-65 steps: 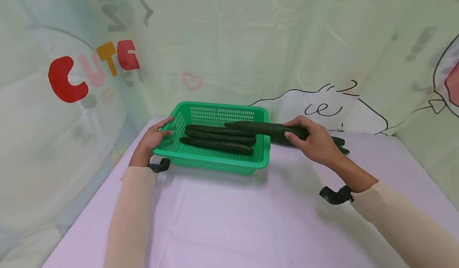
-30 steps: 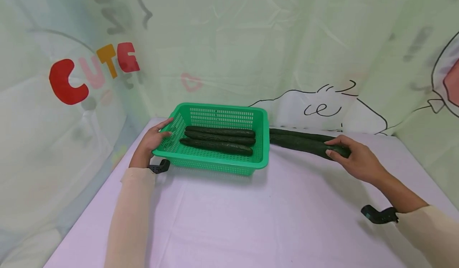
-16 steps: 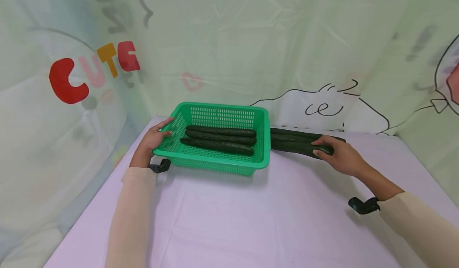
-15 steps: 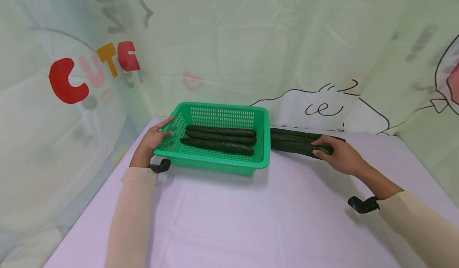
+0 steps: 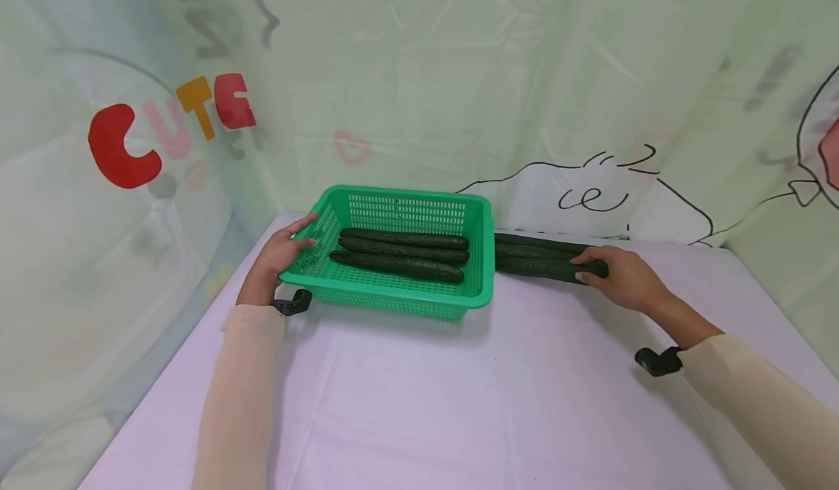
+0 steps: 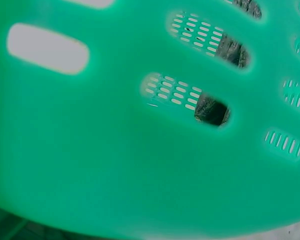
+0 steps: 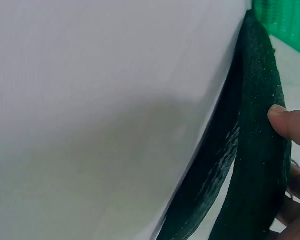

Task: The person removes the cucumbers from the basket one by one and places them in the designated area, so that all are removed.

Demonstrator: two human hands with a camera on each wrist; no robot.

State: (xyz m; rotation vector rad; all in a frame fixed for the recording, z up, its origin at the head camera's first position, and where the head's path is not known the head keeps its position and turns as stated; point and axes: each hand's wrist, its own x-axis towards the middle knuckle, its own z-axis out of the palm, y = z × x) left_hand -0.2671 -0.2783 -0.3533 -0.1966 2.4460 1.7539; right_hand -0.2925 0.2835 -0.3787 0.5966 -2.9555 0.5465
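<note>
A green plastic basket (image 5: 387, 302) with slotted walls stands at mid-table, three long dark cucumbers (image 5: 400, 266) side by side inside. My left hand (image 5: 277, 257) holds its left end, thumb over the rim. Green basket wall (image 6: 115, 140) fills the left wrist view, with bits of cucumber showing through the slots. My right hand (image 5: 625, 277) pinches the right end of another cucumber (image 5: 547, 269), right of the basket. In the right wrist view, thumb and fingers lie on either side of that cucumber (image 7: 260, 125). More cucumbers (image 5: 540, 242) lie right behind it, their left ends hidden by the basket.
A pale lilac cloth covers the table (image 5: 406, 402). Behind and to the sides hangs a printed curtain (image 5: 419, 89), close behind the basket and the cucumbers.
The right hand has brought a cucumber from above the basket's right rim down to the right, then shifted it left and back against the others. The left hand and basket have stayed put.
</note>
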